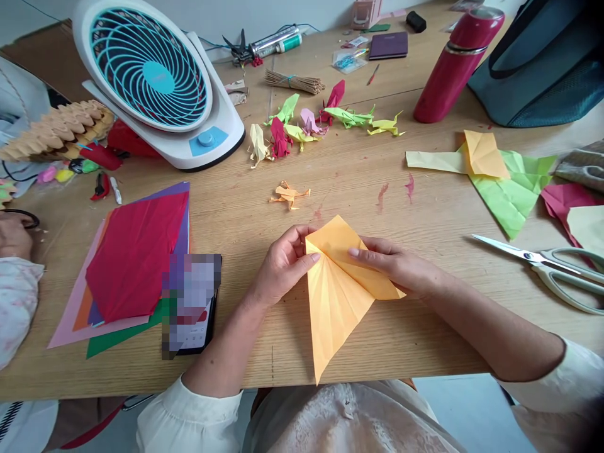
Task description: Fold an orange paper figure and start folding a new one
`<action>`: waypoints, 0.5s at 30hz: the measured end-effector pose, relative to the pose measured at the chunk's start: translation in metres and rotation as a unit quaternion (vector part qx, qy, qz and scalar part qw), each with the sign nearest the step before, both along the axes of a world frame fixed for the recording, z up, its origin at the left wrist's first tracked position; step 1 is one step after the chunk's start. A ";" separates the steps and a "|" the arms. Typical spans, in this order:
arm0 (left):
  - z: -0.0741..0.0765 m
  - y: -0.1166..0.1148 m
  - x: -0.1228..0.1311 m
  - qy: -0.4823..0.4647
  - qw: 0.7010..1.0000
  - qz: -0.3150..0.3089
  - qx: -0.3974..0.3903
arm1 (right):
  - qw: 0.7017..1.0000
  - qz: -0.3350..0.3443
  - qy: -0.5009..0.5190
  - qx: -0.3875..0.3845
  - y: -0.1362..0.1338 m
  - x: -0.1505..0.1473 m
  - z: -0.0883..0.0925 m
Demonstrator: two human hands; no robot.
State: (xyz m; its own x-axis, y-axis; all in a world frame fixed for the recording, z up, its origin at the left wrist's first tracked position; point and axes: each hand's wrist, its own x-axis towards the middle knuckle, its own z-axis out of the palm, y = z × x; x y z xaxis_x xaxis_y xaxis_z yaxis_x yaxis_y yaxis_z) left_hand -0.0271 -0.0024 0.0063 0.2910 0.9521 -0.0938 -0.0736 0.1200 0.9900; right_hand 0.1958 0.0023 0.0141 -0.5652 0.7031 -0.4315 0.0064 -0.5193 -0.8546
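Between my two hands, above the table's front edge, is a sheet of orange folding paper (342,296) with creases fanning out from its left corner. My left hand (289,261) pinches that corner, thumb on top and fingers behind. On the other side my right hand (394,261) grips the folded upper part, its thumb lying on the paper and the other fingers hidden beneath. Just beyond the sheet lies a small orange origami figure (289,195) with thin legs. Farther back sits a cluster of folded paper figures (309,123) in green, red, pink and cream.
At left stand a white fan (212,135) and stacked coloured paper (136,258), with a phone (195,308) beside it. Scissors (538,257), paper scraps (512,189), a red flask (455,72) and a bag (533,69) are at right. Another person's hand (14,236) rests far left.
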 end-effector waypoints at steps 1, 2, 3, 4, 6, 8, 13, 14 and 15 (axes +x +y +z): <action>0.000 -0.001 0.001 0.012 1.000 0.000 -0.002 | 1.000 0.010 -0.002 0.015 0.000 0.000 0.000; 0.001 -0.001 0.002 0.022 1.000 0.001 -0.002 | 0.999 0.019 -0.004 0.029 0.000 0.000 0.000; 0.001 -0.002 0.003 0.028 1.000 0.003 -0.003 | 0.999 0.026 -0.007 0.040 0.000 0.000 0.000; 0.000 -0.002 0.004 0.032 0.999 0.005 -0.003 | 0.998 0.032 -0.008 0.046 0.000 0.000 0.000; -0.001 -0.002 0.005 0.032 0.999 0.012 -0.004 | 0.998 0.037 -0.008 0.052 0.000 0.000 0.000; -0.002 -0.002 0.006 0.035 0.999 0.022 -0.003 | 0.998 0.040 -0.009 0.051 0.000 0.000 0.000; -0.003 -0.002 0.005 0.040 0.999 0.037 -0.001 | 0.999 0.029 -0.014 0.039 0.000 -0.001 0.001; -0.002 -0.002 0.005 0.040 0.998 0.040 -0.001 | 0.999 0.025 -0.010 0.034 0.000 -0.001 0.002; -0.002 -0.002 0.005 0.042 0.998 0.045 -0.001 | 0.999 0.021 -0.006 0.027 0.000 -0.001 0.001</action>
